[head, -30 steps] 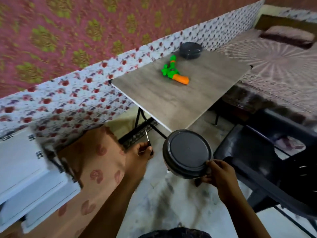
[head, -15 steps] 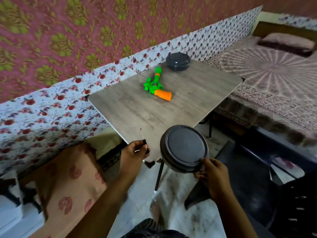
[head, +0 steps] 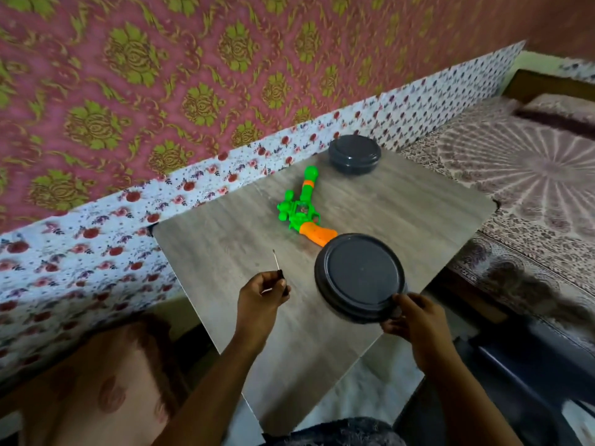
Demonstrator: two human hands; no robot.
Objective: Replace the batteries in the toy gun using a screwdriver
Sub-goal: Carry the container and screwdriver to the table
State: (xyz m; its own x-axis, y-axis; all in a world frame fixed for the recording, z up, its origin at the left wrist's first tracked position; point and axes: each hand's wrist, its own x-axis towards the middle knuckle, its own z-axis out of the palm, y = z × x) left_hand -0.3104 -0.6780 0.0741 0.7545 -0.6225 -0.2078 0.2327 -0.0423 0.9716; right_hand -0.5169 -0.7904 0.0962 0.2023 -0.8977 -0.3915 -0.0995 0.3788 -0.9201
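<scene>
Both hands had come forward over the table (head: 225,252): left hand (head: 260,292) gripped the screwdriver (head: 277,268), right hand (head: 415,317) held a dark lidded container (head: 359,275). Toy gun (head: 301,209) lay untouched beyond; setup, apparently. Next: put the container down.

grey table (head: 402,214), dark lidded container (head: 354,154) at far edge, patterned bed (head: 521,175)

Our two forearms are bare to the elbow, with no sleeves, watch or rings showing on our left hand (head: 261,294) or right hand (head: 415,320). Dark, fuzzy clothing (head: 338,432) sits at the bottom edge.
</scene>
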